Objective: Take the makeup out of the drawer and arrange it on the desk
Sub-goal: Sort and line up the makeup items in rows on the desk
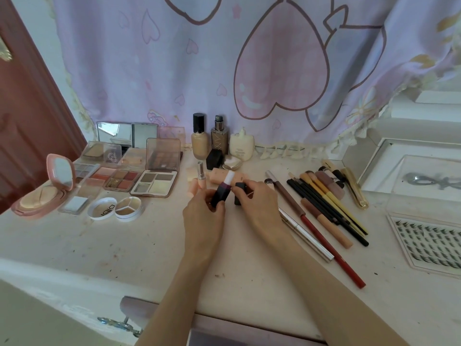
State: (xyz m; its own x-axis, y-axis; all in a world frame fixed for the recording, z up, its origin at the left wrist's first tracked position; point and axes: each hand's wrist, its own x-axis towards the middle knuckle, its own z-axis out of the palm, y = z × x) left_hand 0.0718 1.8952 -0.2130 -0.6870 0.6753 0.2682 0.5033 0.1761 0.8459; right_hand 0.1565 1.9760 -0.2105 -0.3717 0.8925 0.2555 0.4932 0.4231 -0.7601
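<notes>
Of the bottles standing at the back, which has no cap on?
The middle bottle, dark, its pump bare. The tan bottle on its left wears a black cap; the cream bottle looks closed.

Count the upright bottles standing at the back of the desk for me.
3, in a row against the curtain: a tall beige bottle with a black cap on the left, a dark pump bottle in the middle, and a squat cream bottle on the right. None seems hidden.

A single head-worn wide-angle view looks forward and down, close over the desk (pixel 124 245). The curtain (pixel 199 58) fills the upper frame; both forearms enter from the bottom edge, converging at centre.
</notes>
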